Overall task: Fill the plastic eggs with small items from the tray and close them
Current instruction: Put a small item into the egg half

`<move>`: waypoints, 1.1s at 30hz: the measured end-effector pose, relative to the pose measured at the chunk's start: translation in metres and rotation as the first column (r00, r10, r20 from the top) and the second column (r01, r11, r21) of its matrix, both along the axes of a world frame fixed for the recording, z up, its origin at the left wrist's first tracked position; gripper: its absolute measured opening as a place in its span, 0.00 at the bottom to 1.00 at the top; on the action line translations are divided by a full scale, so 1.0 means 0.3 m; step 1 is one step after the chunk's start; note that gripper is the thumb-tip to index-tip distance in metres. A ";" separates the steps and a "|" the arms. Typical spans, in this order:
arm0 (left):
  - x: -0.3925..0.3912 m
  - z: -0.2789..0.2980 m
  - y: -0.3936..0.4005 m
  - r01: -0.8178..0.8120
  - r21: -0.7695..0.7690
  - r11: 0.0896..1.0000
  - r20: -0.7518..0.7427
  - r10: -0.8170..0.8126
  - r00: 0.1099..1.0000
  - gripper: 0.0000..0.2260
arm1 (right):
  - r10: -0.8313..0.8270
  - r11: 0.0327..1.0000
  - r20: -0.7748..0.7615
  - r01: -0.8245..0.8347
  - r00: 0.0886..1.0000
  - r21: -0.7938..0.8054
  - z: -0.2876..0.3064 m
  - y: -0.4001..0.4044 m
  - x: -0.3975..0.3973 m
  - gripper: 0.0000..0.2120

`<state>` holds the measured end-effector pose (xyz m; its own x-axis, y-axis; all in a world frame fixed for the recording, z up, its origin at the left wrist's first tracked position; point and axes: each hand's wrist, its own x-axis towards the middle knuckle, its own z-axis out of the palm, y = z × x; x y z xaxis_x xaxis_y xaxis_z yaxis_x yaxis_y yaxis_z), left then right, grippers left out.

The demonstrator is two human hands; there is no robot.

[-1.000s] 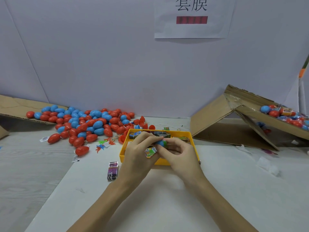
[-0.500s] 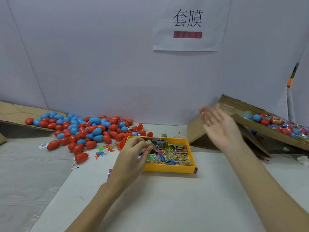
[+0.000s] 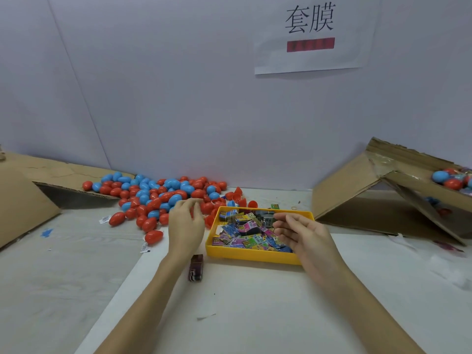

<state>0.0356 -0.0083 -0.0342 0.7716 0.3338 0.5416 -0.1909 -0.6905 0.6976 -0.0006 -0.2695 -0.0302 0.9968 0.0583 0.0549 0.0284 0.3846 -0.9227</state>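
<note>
A pile of closed red and blue plastic eggs [image 3: 153, 192] lies at the back left of the table. The yellow tray [image 3: 252, 255] in the middle holds several small colourful packets [image 3: 245, 233]. My left hand [image 3: 185, 223] hovers just left of the tray at the pile's near edge, its fingers loosely curled over the red eggs and nothing visible in them. My right hand [image 3: 301, 233] hangs over the tray's right half, palm turned left, fingers relaxed and empty. A few red egg halves [image 3: 238, 194] lie just behind the tray.
A tipped cardboard box [image 3: 357, 190] at the right holds red and blue eggs [image 3: 449, 180]. Another cardboard box [image 3: 23, 200] stands at the far left. A small dark packet [image 3: 196, 267] lies in front of the tray's left corner. A paper sign [image 3: 310, 34] hangs on the wall.
Both hands held a blue egg over the tray; the right hand swung toward the right box and has come back empty over the tray. The left hand moved from the tray to the egg pile.
</note>
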 end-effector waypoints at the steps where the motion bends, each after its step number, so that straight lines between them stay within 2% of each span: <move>1: 0.031 -0.008 0.036 -0.020 0.074 0.997 -0.078 0.026 0.997 0.13 | 0.005 1.000 0.001 -0.005 1.000 -0.001 0.000 0.000 0.002 0.11; 3: 0.082 -0.023 0.092 0.026 0.231 0.973 -0.241 0.031 0.970 0.15 | 0.014 1.000 0.003 -0.014 1.000 -0.005 -0.001 0.001 0.005 0.11; 5: 0.116 -0.038 0.121 0.094 0.337 0.937 -0.335 0.026 0.942 0.15 | 0.015 1.000 0.000 -0.015 1.000 0.000 -0.001 0.001 0.004 0.11; 9: 0.159 -0.035 0.143 0.146 0.363 0.920 -0.393 0.009 0.920 0.15 | 0.022 1.000 -0.003 -0.022 1.000 0.007 0.001 0.001 -0.001 0.11; 11: 0.164 -0.020 0.134 0.121 0.348 0.930 -0.356 0.012 0.934 0.12 | 0.025 1.000 -0.008 -0.025 1.000 0.016 0.003 -0.001 -0.004 0.11; 13: 0.144 0.006 0.108 0.077 0.309 0.948 -0.237 -0.001 0.971 0.11 | 0.028 0.999 -0.013 -0.028 1.000 0.030 0.005 -0.002 -0.004 0.11; 15: 0.095 0.037 0.060 0.075 0.198 0.977 -0.102 -0.056 0.993 0.12 | 0.031 0.999 -0.011 -0.030 0.999 0.032 0.004 -0.002 -0.002 0.11; 18: -0.001 0.065 -0.033 0.228 0.010 0.974 -0.008 -0.228 0.974 0.14 | 0.029 1.000 0.007 -0.029 1.000 0.001 0.002 0.001 -0.003 0.11; 22: -0.113 0.052 -0.139 0.458 -0.076 0.886 -0.021 -0.461 0.887 0.18 | 0.015 0.996 0.049 -0.011 0.999 -0.093 -0.002 0.007 -0.014 0.11; 28: -0.184 0.037 -0.182 0.597 0.025 0.802 -0.072 -0.594 0.801 0.16 | -0.028 0.931 0.227 0.108 0.973 -0.348 -0.006 0.036 -0.040 0.10; 31: -0.202 0.047 -0.183 0.621 0.067 0.781 -0.056 -0.619 0.784 0.17 | -0.015 0.879 0.314 0.162 0.949 -0.448 -0.013 0.063 -0.055 0.07; 33: -0.207 0.053 -0.187 0.640 0.060 0.766 -0.078 -0.636 0.768 0.17 | -0.003 0.854 0.351 0.185 0.936 -0.486 -0.019 0.075 -0.064 0.09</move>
<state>-0.0266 -0.0645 -0.0183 0.8177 -0.2867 0.4992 -0.5739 -0.4745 0.6675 -0.0199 -0.2469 -0.0361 0.9279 0.0752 0.3653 0.3727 -0.1513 -0.9155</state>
